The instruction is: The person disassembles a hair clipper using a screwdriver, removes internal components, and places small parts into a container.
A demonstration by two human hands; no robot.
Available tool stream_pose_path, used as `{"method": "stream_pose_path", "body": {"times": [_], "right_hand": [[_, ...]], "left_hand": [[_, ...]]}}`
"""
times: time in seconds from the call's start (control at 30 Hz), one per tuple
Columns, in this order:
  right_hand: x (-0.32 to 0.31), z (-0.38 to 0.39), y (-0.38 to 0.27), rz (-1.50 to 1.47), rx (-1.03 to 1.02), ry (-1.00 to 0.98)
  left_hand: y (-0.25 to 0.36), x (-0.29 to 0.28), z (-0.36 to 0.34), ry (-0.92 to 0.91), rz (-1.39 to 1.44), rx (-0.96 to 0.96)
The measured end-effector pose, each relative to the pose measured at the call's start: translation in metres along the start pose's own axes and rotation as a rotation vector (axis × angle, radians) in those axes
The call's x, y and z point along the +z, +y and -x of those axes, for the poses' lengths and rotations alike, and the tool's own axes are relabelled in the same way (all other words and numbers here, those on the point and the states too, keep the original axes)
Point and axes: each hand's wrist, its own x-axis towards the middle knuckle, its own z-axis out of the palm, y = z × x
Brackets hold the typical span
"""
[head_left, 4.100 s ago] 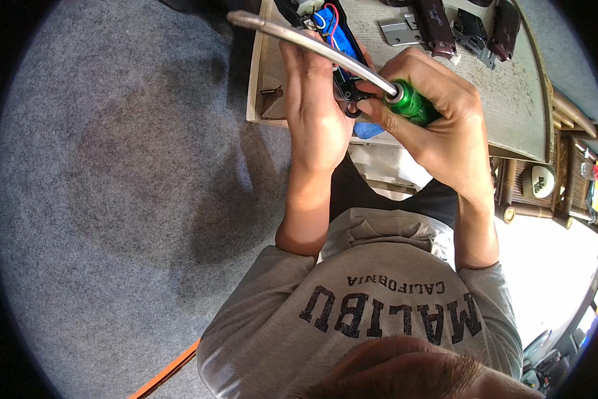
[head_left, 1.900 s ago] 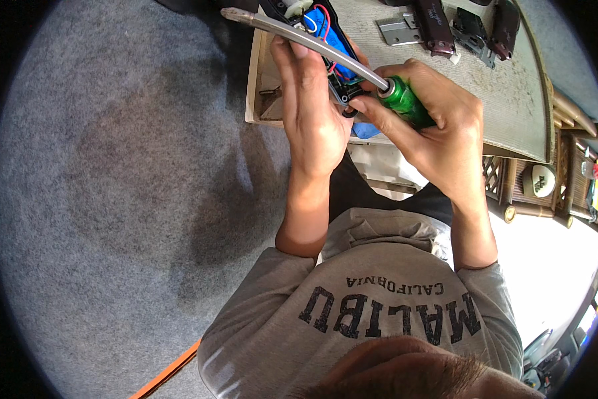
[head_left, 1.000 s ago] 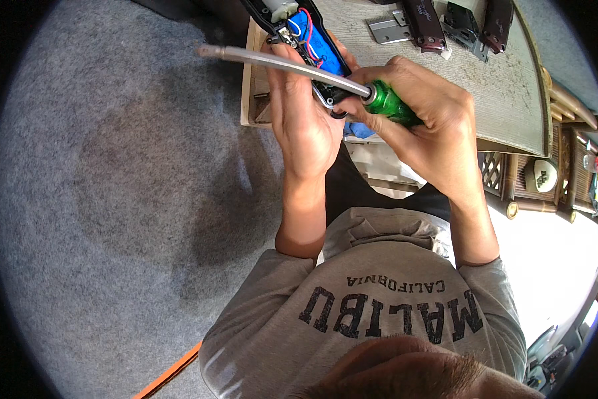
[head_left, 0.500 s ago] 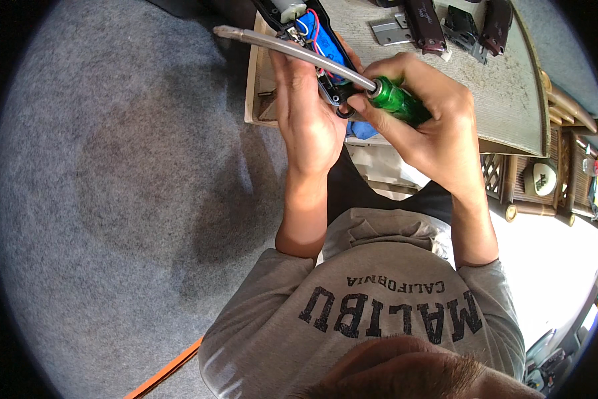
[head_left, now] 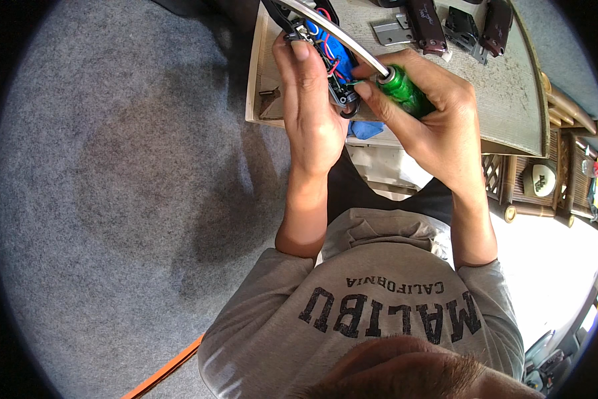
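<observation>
My left hand [head_left: 310, 123] is closed around an opened hair clipper [head_left: 344, 98], a long black housing that runs off the top edge. Inside it are a blue cylinder [head_left: 334, 56], red and white wires and a circuit board; a black loop hangs at the near end. Tucked in my right palm is a screwdriver [head_left: 403, 91] with a clear green handle, its long metal shaft slanting up-left over the clipper. The thumb and forefinger of my right hand [head_left: 445, 110] meet beside the housing at a thin greenish wire.
A worn wooden table [head_left: 511, 93] lies under the work. Toward its far side are maroon casings [head_left: 426, 26], a metal plate [head_left: 392, 30] and a black part [head_left: 464, 26]. Blue cloth [head_left: 366, 130] shows below the edge. A bamboo rack [head_left: 535, 207] with a white cap [head_left: 539, 179] stands right.
The screwdriver shaft has swung to a steeper slant, its tip now beyond the top edge. The clipper has tilted in my left hand, and my right fingertips have moved slightly right.
</observation>
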Motion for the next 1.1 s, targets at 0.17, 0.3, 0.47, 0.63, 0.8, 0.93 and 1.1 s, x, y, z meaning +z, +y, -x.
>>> {"method": "stream_pose_path", "body": {"times": [0.17, 0.3, 0.47, 0.63, 0.8, 0.93, 1.1], "right_hand": [[-0.01, -0.002, -0.005, 0.128, -0.055, -0.091], [-0.008, 0.001, -0.001, 0.12, -0.095, -0.05], [-0.009, 0.0, -0.002, 0.067, -0.081, -0.045], [-0.014, 0.0, -0.004, 0.022, -0.015, -0.091], [-0.016, 0.001, -0.001, -0.014, -0.011, -0.145], [-0.015, 0.001, -0.002, -0.122, -0.009, -0.152], [-0.014, 0.002, 0.0, -0.124, -0.03, -0.152]], "left_hand": [[-0.003, -0.001, 0.001, 0.015, 0.046, -0.014], [-0.004, -0.003, 0.001, -0.007, 0.013, 0.009], [-0.004, -0.005, 0.001, -0.014, -0.037, -0.005], [0.0, 0.003, 0.003, 0.011, -0.061, 0.002], [-0.004, -0.003, 0.002, 0.026, -0.055, -0.02], [-0.009, -0.008, -0.001, 0.011, -0.055, -0.003], [-0.008, -0.007, 0.0, 0.011, -0.047, -0.024]]}}
